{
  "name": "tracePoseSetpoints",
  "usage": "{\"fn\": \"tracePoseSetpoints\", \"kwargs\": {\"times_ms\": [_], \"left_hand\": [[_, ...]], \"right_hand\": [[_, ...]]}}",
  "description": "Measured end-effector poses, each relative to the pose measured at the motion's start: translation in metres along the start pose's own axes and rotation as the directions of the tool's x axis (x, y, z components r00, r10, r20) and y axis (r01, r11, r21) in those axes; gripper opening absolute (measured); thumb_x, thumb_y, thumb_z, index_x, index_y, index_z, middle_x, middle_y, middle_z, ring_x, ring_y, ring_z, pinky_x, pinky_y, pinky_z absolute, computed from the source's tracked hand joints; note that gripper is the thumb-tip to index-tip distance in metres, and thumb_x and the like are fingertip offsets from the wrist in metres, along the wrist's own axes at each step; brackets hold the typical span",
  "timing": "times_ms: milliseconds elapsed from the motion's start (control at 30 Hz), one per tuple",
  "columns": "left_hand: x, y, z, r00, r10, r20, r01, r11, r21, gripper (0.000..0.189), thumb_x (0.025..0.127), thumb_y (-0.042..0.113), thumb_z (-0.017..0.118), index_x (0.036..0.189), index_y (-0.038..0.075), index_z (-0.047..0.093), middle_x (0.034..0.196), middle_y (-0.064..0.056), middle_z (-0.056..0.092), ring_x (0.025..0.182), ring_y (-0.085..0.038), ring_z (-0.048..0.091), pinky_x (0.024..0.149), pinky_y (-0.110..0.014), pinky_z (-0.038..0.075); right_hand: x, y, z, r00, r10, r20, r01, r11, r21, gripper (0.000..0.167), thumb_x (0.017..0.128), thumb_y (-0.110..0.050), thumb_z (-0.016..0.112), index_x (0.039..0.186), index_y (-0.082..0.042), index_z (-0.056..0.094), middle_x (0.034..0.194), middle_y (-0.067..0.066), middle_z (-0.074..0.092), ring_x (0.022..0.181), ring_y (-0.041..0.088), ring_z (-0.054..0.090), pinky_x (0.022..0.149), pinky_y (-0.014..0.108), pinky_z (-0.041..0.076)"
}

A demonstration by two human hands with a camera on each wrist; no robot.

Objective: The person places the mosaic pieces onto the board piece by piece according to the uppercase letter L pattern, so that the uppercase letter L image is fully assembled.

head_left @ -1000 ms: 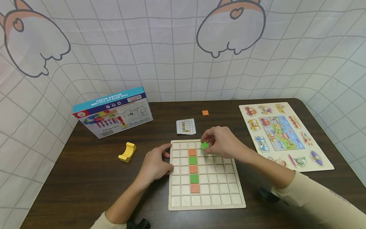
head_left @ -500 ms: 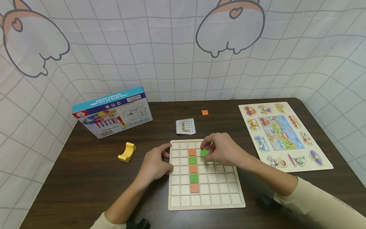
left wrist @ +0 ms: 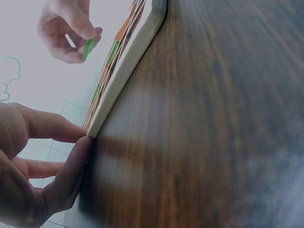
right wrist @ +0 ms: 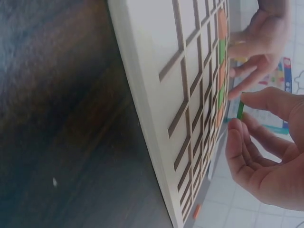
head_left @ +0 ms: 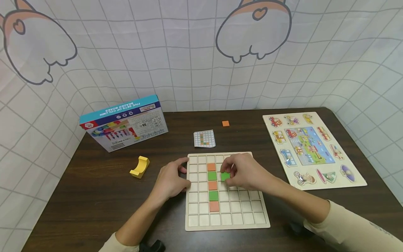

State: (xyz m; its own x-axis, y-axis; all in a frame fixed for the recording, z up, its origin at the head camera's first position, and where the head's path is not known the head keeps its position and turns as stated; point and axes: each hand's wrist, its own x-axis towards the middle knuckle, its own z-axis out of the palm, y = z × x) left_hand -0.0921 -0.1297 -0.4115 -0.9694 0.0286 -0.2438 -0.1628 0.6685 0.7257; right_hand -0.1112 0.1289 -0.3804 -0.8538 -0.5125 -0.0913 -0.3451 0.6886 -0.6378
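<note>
My right hand (head_left: 244, 171) pinches a green square tile (head_left: 225, 176) between thumb and fingers. In the right wrist view the tile (right wrist: 240, 107) is held edge-on, raised off the wooden grid board (head_left: 228, 226). A column of alternating orange and green tiles (head_left: 213, 185) fills several of the board's cells, just left of that hand. My left hand (head_left: 170, 180) rests against the board's left edge, thumb and forefinger spread apart and touching it. The left wrist view shows these fingertips at the board's rim (left wrist: 124, 71).
Behind the board lie a small printed grid card (head_left: 204, 139) and a loose orange tile (head_left: 225, 123). A yellow curved block (head_left: 140, 167) lies left, near a standing box (head_left: 129, 126). A picture puzzle board (head_left: 315, 150) lies right.
My right hand has moved toward me over the board with the green tile, from the top row to about the second or third. The left hand stays in place.
</note>
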Motion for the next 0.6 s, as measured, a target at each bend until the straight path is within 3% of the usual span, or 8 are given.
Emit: {"fn": "tracePoseSetpoints", "kwargs": {"times_ms": [333, 600], "left_hand": [[0.000, 0.000, 0.000, 1.000, 0.011, -0.002, -0.011, 1.000, -0.001, 0.079, 0.070, -0.004, 0.077, 0.146, 0.013, 0.060, 0.098, -0.006, 0.066, 0.050, -0.015, 0.062, 0.051, -0.029, 0.049], [0.000, 0.001, 0.000, 1.000, 0.007, 0.002, -0.007, 1.000, -0.007, 0.078, 0.071, -0.004, 0.077, 0.146, 0.013, 0.060, 0.099, -0.007, 0.066, 0.050, -0.014, 0.062, 0.051, -0.029, 0.050]], "right_hand": [[-0.010, -0.009, 0.006, 0.998, 0.022, 0.062, -0.022, 1.000, 0.003, 0.021, 0.075, -0.008, 0.088, 0.090, -0.015, 0.074, 0.074, -0.007, 0.063, 0.069, 0.009, 0.058, 0.066, 0.024, 0.049], [-0.016, -0.010, 0.011, 0.997, -0.028, 0.066, 0.029, 1.000, -0.010, 0.023, 0.072, -0.006, 0.087, 0.087, -0.015, 0.073, 0.073, -0.005, 0.064, 0.067, 0.005, 0.057, 0.066, 0.023, 0.049]]}}
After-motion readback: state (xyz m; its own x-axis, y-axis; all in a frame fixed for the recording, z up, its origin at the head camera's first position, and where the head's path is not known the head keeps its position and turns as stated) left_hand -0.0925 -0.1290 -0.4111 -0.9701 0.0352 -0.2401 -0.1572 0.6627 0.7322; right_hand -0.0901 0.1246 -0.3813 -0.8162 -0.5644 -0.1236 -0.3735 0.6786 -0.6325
